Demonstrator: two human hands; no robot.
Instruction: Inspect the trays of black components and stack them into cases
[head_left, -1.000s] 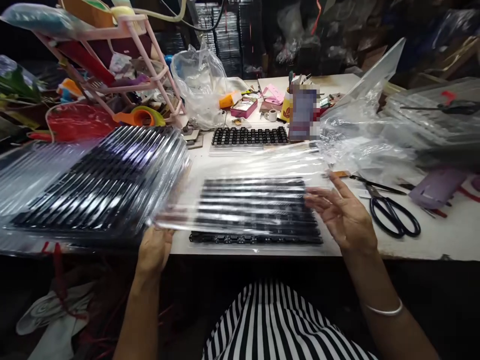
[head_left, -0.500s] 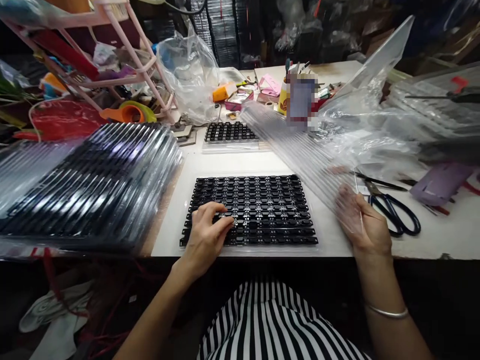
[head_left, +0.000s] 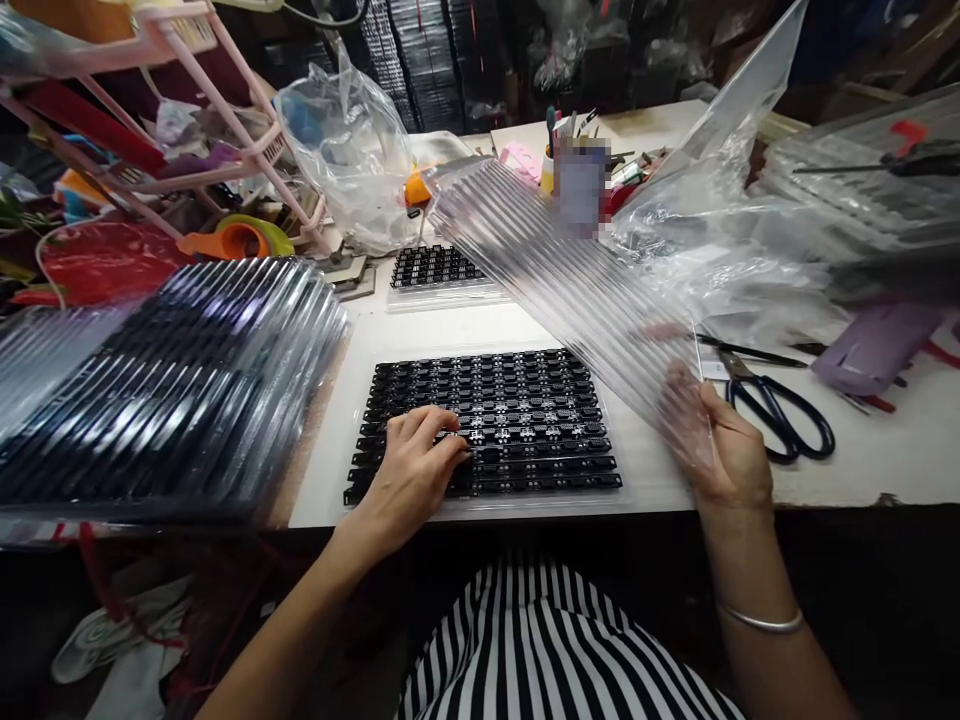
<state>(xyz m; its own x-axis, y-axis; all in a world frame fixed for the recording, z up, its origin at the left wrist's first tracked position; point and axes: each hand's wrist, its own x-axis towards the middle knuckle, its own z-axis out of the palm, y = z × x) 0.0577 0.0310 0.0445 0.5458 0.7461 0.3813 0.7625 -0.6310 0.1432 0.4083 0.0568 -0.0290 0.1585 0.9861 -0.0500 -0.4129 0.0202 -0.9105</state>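
Observation:
In front of me, rows of small black parts [head_left: 532, 410] fill a clear tray [head_left: 611, 497] on the white table. My left hand [head_left: 412, 465] rests over the left side of those rows, thumb and fingers closed in a pinch on one black part; the fingertips partly hide it. Off to the right, my right hand [head_left: 733, 455] grips the near end of a clear ribbed plastic tray [head_left: 562, 285]. That tray is held tilted in the air and slants away to the upper left, over the far right corner of the filled one.
At left stands a stack of clear trays holding black parts [head_left: 165, 390]. Behind are another tray of black parts [head_left: 435, 267], a pink rack [head_left: 225, 110] and a clear bag [head_left: 345, 160]. Dark-handled scissors [head_left: 784, 425] lie right of my right hand, near loose plastic film [head_left: 697, 240].
The view has shifted slightly, so most things sit a little further left. My right hand still holds the ribbed tray, now less blurred. My left hand remains pinched at the black rows.

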